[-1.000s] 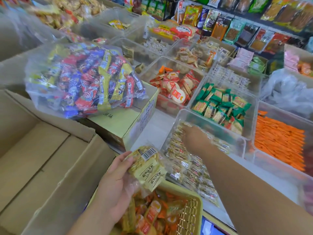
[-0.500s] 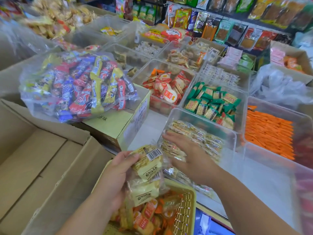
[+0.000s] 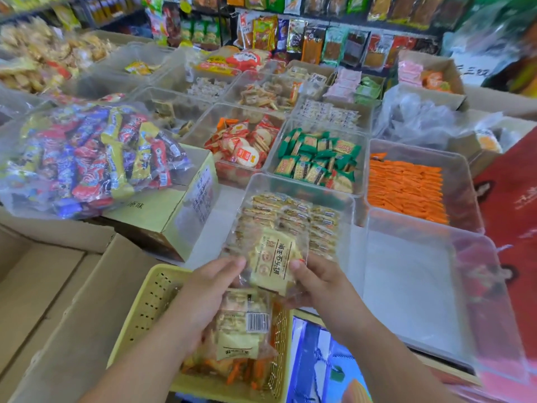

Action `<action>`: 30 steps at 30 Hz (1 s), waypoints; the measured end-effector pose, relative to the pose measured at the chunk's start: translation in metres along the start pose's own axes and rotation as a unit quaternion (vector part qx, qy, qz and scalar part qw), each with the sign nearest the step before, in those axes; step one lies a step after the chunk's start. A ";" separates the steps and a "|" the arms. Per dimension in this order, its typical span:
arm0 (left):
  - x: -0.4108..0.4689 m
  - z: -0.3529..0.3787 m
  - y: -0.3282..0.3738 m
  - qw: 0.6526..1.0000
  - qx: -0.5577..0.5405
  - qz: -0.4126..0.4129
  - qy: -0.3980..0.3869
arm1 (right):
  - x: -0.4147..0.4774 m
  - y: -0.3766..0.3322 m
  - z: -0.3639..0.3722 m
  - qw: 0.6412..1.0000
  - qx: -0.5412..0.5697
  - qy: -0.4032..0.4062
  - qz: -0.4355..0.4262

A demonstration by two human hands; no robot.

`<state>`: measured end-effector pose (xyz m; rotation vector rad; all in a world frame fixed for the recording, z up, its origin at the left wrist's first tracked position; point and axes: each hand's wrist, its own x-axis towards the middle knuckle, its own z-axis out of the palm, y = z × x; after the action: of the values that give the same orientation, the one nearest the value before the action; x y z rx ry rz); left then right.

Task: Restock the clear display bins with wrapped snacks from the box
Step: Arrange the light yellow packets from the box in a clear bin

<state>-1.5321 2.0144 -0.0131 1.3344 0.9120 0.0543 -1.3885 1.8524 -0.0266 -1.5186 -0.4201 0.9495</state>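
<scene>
1. Pinching yellow wrapped biscuit packet (image 3: 271, 261) from both sides, left hand (image 3: 207, 289) and right hand (image 3: 318, 282), fingers curled on its wrapper.
2. Held over near edge of clear bin (image 3: 347, 210) of matching packets, likely for laying flat.
3. Spare packets (image 3: 239, 324) below in yellow basket (image 3: 139, 315).

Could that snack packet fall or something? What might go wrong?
The snack packet is pinched only at its edges by the left hand and right hand, so it might slip into the yellow basket below. The big candy bag hangs past its box and could slide off.
</scene>
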 end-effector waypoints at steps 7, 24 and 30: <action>-0.006 0.010 0.006 1.000 -0.010 0.014 0.006 | -0.004 0.003 -0.002 0.999 -0.026 -0.004 -0.034; 0.057 -0.034 0.001 0.959 -0.266 0.008 0.094 | 0.096 -0.036 -0.011 0.834 -0.444 0.164 -0.284; 0.067 -0.051 -0.011 0.932 -0.329 0.051 0.144 | 0.197 -0.042 -0.012 0.814 -0.531 0.187 -0.143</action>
<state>-1.5225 2.0869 -0.0561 0.7491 0.9532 0.6004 -1.2508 1.9983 -0.0510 -2.4858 -0.9491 0.0778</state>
